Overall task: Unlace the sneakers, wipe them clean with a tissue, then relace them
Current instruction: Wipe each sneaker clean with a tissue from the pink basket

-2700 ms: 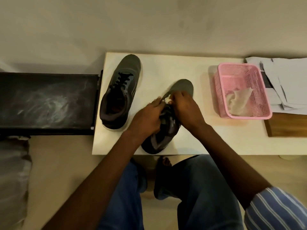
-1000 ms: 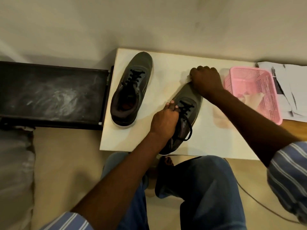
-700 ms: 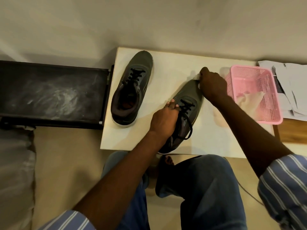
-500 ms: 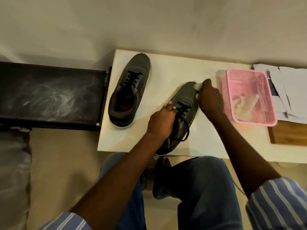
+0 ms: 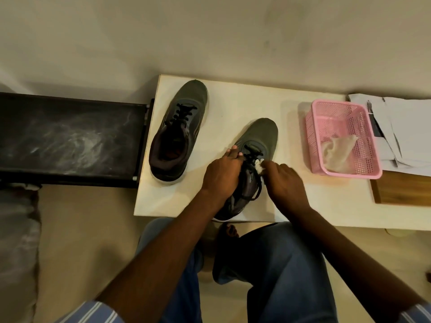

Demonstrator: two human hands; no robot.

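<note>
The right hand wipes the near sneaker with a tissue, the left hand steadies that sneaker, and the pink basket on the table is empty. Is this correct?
Not entirely. The head view shows the pink basket is not empty: a crumpled tissue lies inside it. The rest holds: the right hand wipes the near sneaker with a tissue wad, and the left hand steadies it.

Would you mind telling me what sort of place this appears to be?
Probably a room in a home: a low white table against a plain wall, a pink plastic basket beside loose white papers, and a person seated in front, bare toes showing.
</note>
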